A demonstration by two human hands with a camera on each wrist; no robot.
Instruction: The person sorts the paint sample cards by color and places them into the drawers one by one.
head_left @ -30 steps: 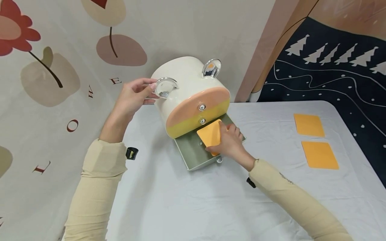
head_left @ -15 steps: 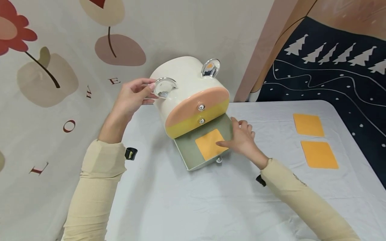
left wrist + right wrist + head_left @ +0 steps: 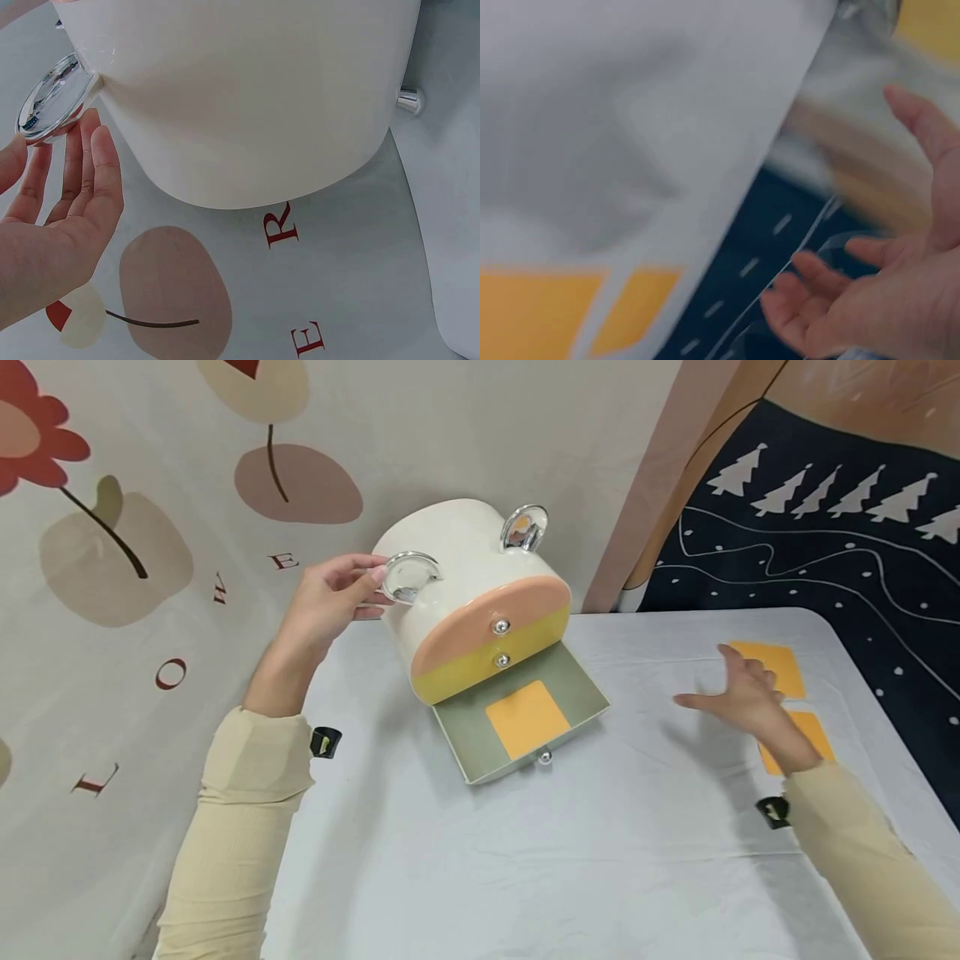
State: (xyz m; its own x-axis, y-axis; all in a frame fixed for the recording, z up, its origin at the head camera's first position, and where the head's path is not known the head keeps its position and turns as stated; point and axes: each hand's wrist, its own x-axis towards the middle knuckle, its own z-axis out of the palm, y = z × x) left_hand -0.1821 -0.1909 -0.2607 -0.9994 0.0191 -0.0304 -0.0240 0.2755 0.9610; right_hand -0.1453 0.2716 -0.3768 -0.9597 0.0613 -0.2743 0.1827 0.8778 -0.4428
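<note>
A white rounded drawer box (image 3: 450,539) with chrome ears stands against the back wall. My left hand (image 3: 326,606) pinches its left ear (image 3: 411,578) between thumb and fingers; the left wrist view shows the fingers beneath that chrome ear (image 3: 52,101). The green bottom drawer (image 3: 468,739) is pulled out, and one orange square sheet (image 3: 527,718) lies flat inside. Over the table to the right, my right hand (image 3: 750,697) is spread and holds nothing. It partly covers two more orange squares, a far one (image 3: 783,664) and a near one (image 3: 813,731).
Above the pulled-out drawer, the yellow drawer (image 3: 540,639) and the peach drawer (image 3: 468,631) are closed. White cloth covers the table (image 3: 480,868). Printed fabric (image 3: 787,560) with trees hangs past the table's right edge.
My right hand let go of the orange square, leaving it in the green drawer, then moved right across the table toward the other squares. The left hand stayed on the ear.
</note>
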